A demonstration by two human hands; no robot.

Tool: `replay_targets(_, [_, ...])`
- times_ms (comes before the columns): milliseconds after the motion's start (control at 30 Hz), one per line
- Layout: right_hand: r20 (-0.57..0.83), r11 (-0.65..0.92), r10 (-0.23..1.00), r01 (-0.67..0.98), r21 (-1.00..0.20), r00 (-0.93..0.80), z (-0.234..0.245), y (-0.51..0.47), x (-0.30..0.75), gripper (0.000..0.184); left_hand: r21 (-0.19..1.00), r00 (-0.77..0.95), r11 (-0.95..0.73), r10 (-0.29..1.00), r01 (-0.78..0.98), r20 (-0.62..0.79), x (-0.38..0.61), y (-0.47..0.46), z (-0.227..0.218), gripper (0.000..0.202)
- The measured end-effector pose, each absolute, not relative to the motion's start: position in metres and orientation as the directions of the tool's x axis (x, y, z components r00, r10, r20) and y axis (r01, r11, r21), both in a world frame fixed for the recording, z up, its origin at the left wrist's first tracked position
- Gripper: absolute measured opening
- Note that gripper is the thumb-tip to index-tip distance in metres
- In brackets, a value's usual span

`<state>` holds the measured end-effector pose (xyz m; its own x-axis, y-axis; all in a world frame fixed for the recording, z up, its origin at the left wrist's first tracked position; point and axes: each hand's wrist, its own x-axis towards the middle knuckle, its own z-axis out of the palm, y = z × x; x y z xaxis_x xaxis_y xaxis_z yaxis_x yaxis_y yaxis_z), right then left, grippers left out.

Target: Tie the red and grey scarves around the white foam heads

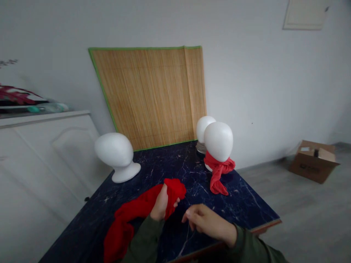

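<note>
My left hand (161, 204) is closed round a bunched part of a red scarf (128, 219) just above the dark marble table (241, 204). The rest of the scarf trails down to the left toward the table's near edge. My right hand (205, 221) hovers just right of it, fingers loosely curled, with nothing visible in them. A bare white foam head (116, 153) stands at the far left of the table. Another white foam head (218, 140) at the far right wears a knotted red scarf (218, 173). A third foam head (203, 128) stands behind it.
A bamboo mat with a green border (153, 96) leans against the wall behind the table. A white cabinet (41, 157) stands close on the left. A cardboard box (314, 160) sits on the grey floor at the right.
</note>
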<state>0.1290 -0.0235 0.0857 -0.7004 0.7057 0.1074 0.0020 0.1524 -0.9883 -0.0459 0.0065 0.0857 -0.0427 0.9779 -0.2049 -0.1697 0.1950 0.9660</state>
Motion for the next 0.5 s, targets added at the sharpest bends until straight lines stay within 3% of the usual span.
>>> replay_targets(33, [0.112, 0.183, 0.71, 0.029, -0.983, -0.695, 0.075, -0.016, 0.123, 0.062, 0.988, -0.035, 0.145, 0.988, -0.056, -0.147, -0.04, -0.005, 0.091, 0.053])
replay_targets(100, [0.192, 0.177, 0.696, -0.093, -0.98, -0.692, 0.061, -0.004, 0.111, 0.066, 0.95, -0.041, -0.019, 0.999, 0.311, 0.034, -0.028, -0.025, 0.103, 0.043])
replay_targets(200, [0.313, 0.014, 0.667, -0.409, -0.913, -0.676, 0.056, 0.011, 0.097, 0.059, 0.705, -0.044, -0.142, 0.97, 0.695, 0.239, -0.019, -0.043, 0.119, 0.038])
replay_targets(300, [0.221, -0.283, 0.69, -0.539, -0.793, -0.689, 0.056, 0.034, 0.091, 0.055, 0.622, 0.107, -0.196, 0.978, 0.759, 0.177, -0.023, -0.043, 0.123, 0.036])
replay_targets(400, [-0.011, -0.611, 0.624, -0.478, -0.631, -0.782, 0.051, 0.063, 0.095, 0.043, 0.682, 0.236, -0.183, 0.972, 0.708, 0.016, -0.046, -0.033, 0.106, 0.026])
replay_targets(500, [-0.043, -0.705, 0.639, -0.563, -0.432, -0.768, 0.047, 0.083, 0.105, 0.043, 0.774, 0.085, -0.022, 0.996, 0.632, -0.041, -0.097, -0.01, 0.083, 0.027])
